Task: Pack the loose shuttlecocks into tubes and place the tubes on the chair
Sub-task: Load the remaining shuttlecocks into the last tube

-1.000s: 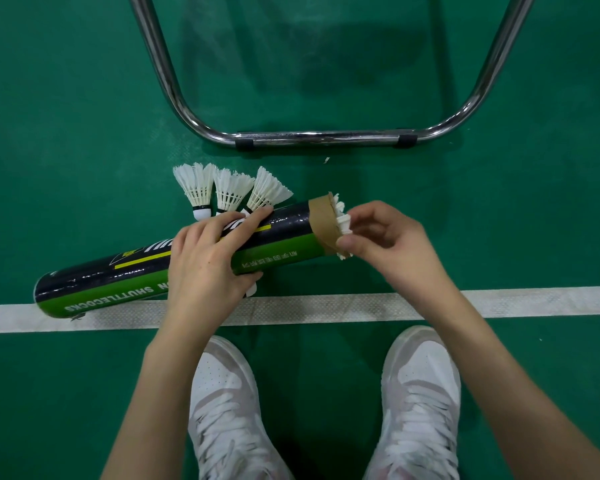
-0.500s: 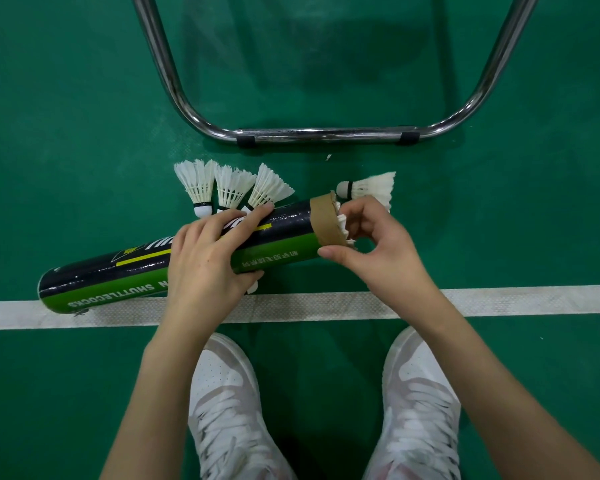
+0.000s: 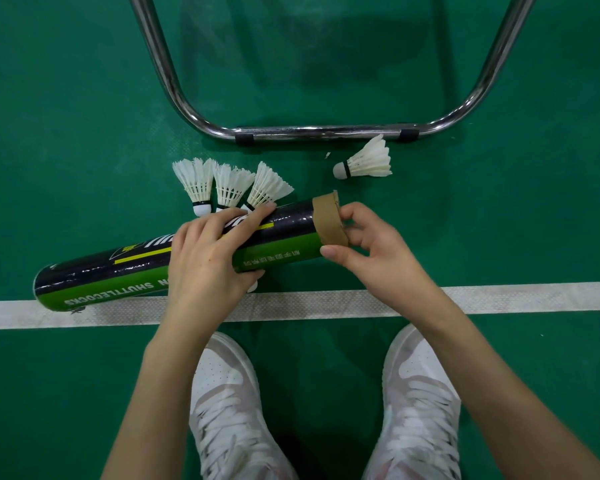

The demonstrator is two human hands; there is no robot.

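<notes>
green floor (image 3: 84, 98), chair frame (image 3: 326, 132) cropped

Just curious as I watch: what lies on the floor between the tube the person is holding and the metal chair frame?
In the head view, four loose shuttlecocks: three side by side right behind the tube, one apart beside the chair frame.

My forearms are bare from the lower edge of the frame up to my left hand (image 3: 208, 258) and right hand (image 3: 374, 258), with no sleeve showing. I wear no rings, watch or bracelet, and my nails are short and plain. At the bottom centre, my left sneaker (image 3: 229, 403) and right sneaker (image 3: 420, 400) are white with pale pink-grey panels, perforated toe caps and white laces.
</notes>
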